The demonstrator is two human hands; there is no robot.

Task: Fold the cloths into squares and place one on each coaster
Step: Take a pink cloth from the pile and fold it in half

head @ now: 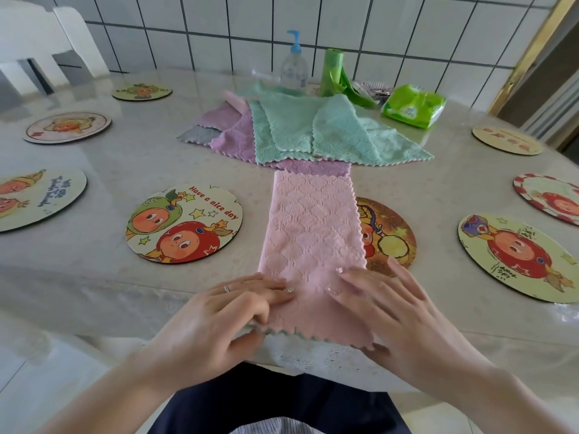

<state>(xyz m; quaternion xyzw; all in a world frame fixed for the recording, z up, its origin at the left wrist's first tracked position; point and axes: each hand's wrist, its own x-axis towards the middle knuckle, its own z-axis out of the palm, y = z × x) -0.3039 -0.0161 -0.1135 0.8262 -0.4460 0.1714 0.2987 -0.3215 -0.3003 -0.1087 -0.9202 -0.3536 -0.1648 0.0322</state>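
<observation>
A pink cloth (310, 233), folded into a long strip, lies on the table and runs from the cloth pile to the near edge. My left hand (219, 321) grips its near left corner, fingers on top and thumb underneath. My right hand (398, 311) holds the near right corner the same way. The strip covers the left part of an orange coaster (388, 233). A "Have a nice day" coaster (185, 223) lies bare to its left, and another bare coaster (517, 255) lies to the right. A pile of green, purple and grey cloths (313, 130) sits unfolded behind.
Several more round coasters ring the table (94, 277), all bare. At the back stand a pump bottle (294, 67), a green bag roll (330, 73) and a green tissue pack (413, 106). A white chair (37, 42) is at far left.
</observation>
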